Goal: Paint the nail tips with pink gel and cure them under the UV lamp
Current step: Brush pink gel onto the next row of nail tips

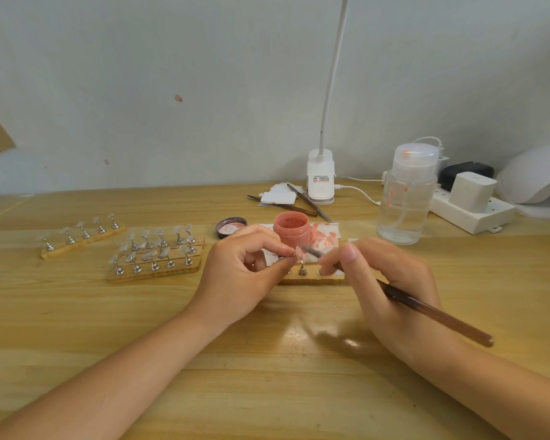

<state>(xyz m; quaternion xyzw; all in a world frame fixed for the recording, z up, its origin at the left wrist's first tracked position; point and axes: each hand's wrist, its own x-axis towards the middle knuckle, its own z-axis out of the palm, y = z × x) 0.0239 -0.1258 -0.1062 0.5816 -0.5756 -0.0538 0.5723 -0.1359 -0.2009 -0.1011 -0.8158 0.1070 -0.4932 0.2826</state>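
My left hand [245, 271] pinches a small metal nail stand with a clear nail tip [298, 251] on its end, held just above a wooden strip [311, 279]. My right hand [391, 281] grips a brown-handled brush [438, 315]; its bristle end touches the nail tip. An open jar of pink gel [292, 228] stands just behind my hands, its lid [231, 227] lying to its left. One more metal stand [302, 270] sits upright on the strip. The white UV lamp [537, 176] is at the far right edge.
Two wooden boards with several clear nail tips on stands lie at the left [154, 255] and far left [81, 235]. A clear pump bottle [405, 198], power strip [470, 208], desk lamp base [320, 179], tweezers [308, 201] and stained paper [326, 233] sit behind.
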